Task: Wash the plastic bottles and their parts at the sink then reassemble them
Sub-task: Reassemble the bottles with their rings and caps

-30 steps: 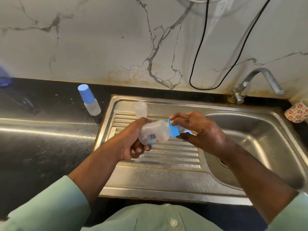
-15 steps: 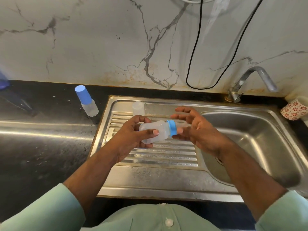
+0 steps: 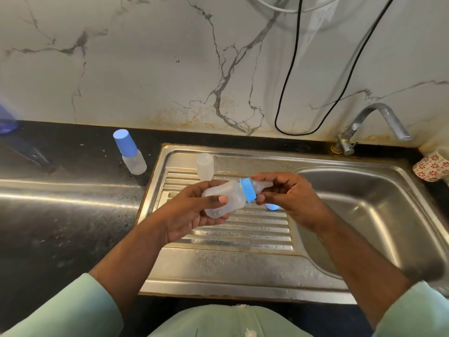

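While the left hand [image 3: 192, 210] grips the bottle [image 3: 224, 199] (held sideways), right-hand fingers [image 3: 263, 177] pinch its blue collar [image 3: 247, 190].

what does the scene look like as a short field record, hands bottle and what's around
left hand: grips the bottle body
right hand: fingers pinch the blue ring
bottle: translucent, held sideways over the drainboard
blue ring: on the bottle neck, teat pointing right
capped bottle: on the black counter, left of the sink
clear cap: at the drainboard's back
tap: no water visible
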The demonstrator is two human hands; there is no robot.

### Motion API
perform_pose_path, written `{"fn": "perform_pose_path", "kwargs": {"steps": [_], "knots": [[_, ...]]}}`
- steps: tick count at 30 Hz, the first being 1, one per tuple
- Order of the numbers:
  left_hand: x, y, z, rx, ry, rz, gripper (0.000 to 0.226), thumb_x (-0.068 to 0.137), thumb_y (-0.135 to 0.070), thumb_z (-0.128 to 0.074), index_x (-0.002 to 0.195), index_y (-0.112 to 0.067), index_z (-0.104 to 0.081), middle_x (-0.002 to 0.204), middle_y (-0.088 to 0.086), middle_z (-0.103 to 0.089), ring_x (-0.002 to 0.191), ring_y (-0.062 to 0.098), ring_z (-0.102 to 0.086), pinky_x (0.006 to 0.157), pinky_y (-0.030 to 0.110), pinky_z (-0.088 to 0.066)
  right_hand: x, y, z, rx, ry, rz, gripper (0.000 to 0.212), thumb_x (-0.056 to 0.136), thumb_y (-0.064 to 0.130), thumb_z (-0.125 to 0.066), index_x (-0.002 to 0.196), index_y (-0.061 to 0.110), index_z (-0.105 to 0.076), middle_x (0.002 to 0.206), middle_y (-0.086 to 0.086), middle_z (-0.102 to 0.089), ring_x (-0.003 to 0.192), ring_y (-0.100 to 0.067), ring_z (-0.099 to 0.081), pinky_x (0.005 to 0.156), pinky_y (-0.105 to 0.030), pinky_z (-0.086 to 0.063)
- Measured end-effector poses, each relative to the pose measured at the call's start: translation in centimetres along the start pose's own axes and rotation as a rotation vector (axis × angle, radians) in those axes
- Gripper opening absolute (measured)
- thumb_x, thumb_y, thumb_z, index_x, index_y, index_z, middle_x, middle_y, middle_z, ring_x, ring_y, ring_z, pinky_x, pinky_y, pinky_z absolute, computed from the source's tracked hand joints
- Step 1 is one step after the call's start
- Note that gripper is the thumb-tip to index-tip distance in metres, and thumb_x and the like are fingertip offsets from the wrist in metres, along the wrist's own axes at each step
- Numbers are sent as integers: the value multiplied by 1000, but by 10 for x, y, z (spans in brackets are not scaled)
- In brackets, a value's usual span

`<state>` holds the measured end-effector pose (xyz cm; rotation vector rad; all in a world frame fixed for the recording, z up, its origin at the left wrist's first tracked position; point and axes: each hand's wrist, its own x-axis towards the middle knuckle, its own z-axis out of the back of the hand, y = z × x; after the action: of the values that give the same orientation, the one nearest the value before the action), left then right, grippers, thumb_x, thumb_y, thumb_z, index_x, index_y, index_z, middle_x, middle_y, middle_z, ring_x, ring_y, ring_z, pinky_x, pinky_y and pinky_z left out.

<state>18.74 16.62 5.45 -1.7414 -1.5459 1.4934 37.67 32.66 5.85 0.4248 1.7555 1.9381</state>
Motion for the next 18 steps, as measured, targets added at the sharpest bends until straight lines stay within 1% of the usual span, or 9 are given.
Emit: {"fn": "perform_pose_path", "kwargs": {"steps": [3, 5, 7, 9, 10, 11, 13, 16, 18], "knots": [[3, 4, 6, 32, 60, 0, 53, 69, -14, -76, 119, -14, -61, 121, 14, -62, 105, 31, -67, 85, 40, -60, 1, 4, 1, -164, -14, 86, 32, 79, 0, -74, 108, 13, -71, 98, -1, -74, 88, -13, -71, 74, -21, -56], [7, 8, 10, 129, 77, -19, 59, 68, -14, -88, 119, -14, -59, 121, 13, -60, 104, 28, -66, 83, 37, -61, 2, 7, 2, -258, 2, 84, 25, 79, 7, -75, 102, 16, -73, 95, -3, -73, 81, -12, -69, 71, -22, -57], [12, 12, 11, 399, 49, -110, 64, 64, -15, -92, 117, -17, -57, 118, 8, -60, 104, 24, -64, 83, 33, -60, 3, 6, 3, -266, 24, 42, 20, 80, 8, -74, 99, 16, -72, 90, -3, -73, 74, -10, -69, 68, -22, -58], [16, 14, 7, 755, -42, -268, 58, 69, -16, -89, 112, -27, -52, 112, -5, -58, 102, 15, -61, 80, 19, -57, 3, 2, 2, -306, 45, 21, 20, 82, 8, -73, 99, 17, -72, 88, -2, -73, 73, -11, -69, 68, -24, -59], [17, 15, 5, 869, -70, -342, 57, 71, -17, -88, 110, -30, -49, 110, -11, -56, 100, 10, -60, 77, 12, -54, 2, -2, 2, -329, 47, 28, 19, 82, 9, -73, 99, 19, -71, 87, -2, -73, 72, -12, -70, 69, -25, -59], [18, 15, 4, 916, -72, -372, 57, 72, -19, -88, 109, -31, -47, 109, -14, -55, 99, 7, -59, 75, 8, -51, 1, -4, 1, -333, 37, 34, 18, 83, 10, -73, 98, 20, -71, 85, -1, -73, 70, -11, -69, 68, -25, -59], [17, 8, 3, 893, -29, -291, 56, 73, -27, -87, 113, -33, -48, 110, -12, -57, 99, 10, -60, 78, 11, -52, 0, -4, -3, -318, 4, 57, 15, 82, 20, -71, 96, 19, -71, 81, 0, -72, 68, -10, -69, 65, -22, -58], [15, -9, 6, 921, 109, -104, 53, 78, -33, -81, 122, -32, -54, 113, -7, -61, 102, 16, -60, 87, 20, -52, 0, 3, -13, -378, 31, 167, 26, 81, 32, -66, 98, 14, -72, 79, 0, -71, 65, -11, -67, 61, -21, -57], [15, -11, 8, 1027, 109, -156, 54, 77, -33, -83, 124, -30, -57, 113, -9, -63, 102, 14, -60, 89, 23, -51, 0, 2, -22, -354, 1, 178, 22, 82, 33, -65, 92, 15, -71, 74, 1, -69, 61, -12, -66, 57, -22, -56]]}}
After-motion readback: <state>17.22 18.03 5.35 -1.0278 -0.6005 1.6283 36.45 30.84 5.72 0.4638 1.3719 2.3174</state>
